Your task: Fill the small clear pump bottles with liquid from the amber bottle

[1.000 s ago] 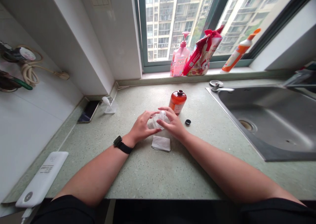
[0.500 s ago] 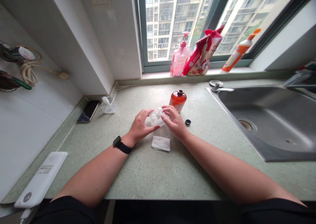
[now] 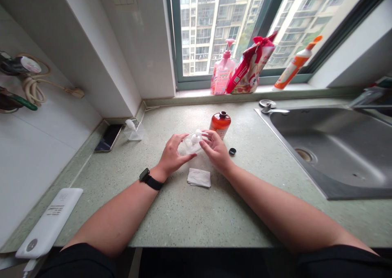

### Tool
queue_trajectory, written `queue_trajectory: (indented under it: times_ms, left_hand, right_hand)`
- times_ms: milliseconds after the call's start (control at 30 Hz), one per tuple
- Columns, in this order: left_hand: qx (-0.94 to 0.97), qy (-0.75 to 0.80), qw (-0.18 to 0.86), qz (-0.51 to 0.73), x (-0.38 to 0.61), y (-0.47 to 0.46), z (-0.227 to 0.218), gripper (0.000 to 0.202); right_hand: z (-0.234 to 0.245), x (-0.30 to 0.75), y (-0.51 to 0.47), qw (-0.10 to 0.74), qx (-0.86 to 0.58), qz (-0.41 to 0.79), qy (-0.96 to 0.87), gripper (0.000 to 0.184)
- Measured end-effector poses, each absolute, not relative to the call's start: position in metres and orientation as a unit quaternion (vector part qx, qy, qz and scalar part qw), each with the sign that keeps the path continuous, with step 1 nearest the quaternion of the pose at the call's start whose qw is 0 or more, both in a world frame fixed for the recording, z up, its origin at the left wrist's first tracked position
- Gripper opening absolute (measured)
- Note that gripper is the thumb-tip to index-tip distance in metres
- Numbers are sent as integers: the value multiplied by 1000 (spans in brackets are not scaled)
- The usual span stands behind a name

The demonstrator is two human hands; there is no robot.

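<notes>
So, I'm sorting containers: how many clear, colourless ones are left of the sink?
2: one container between the left hand and right hand, another container near the phone. Others may be hidden.

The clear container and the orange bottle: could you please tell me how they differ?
The clear container is colourless, while the orange bottle is tinted. The clear container carries a whitish top piece; the orange bottle's mouth is open. The clear container is between the left hand and right hand; the orange bottle stands on the counter. Both look see-through.
</notes>
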State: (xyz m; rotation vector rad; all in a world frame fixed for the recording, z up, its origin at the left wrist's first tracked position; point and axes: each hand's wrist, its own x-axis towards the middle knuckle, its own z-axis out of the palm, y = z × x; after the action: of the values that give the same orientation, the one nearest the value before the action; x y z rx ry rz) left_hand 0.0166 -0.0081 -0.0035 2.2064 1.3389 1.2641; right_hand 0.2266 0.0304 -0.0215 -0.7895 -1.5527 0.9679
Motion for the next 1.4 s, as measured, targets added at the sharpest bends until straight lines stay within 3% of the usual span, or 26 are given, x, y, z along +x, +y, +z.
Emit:
queue_trajectory:
  times_ms: [133, 333, 667, 1133, 1400]
  left_hand:
    - [760, 474, 117, 429, 17, -9, -3, 69]
    - [784, 462, 94, 404, 19, -12, -1, 68]
    - [775, 491, 69, 392, 20, -12, -1, 69]
    - [763, 531, 1, 367, 18, -11, -5, 72]
    - [789, 492, 15, 367, 20, -11, -6, 70]
  right_hand:
    - [-17, 229, 27, 527, -327, 365, -694, 34]
    - [-9, 232, 24, 511, -331, 291, -738, 36]
    - [-10, 231, 29, 543, -338, 315, -702, 35]
    - [18, 252, 17, 517, -395, 176, -739, 23]
    - [42, 294, 4, 450, -403, 132, -786, 44]
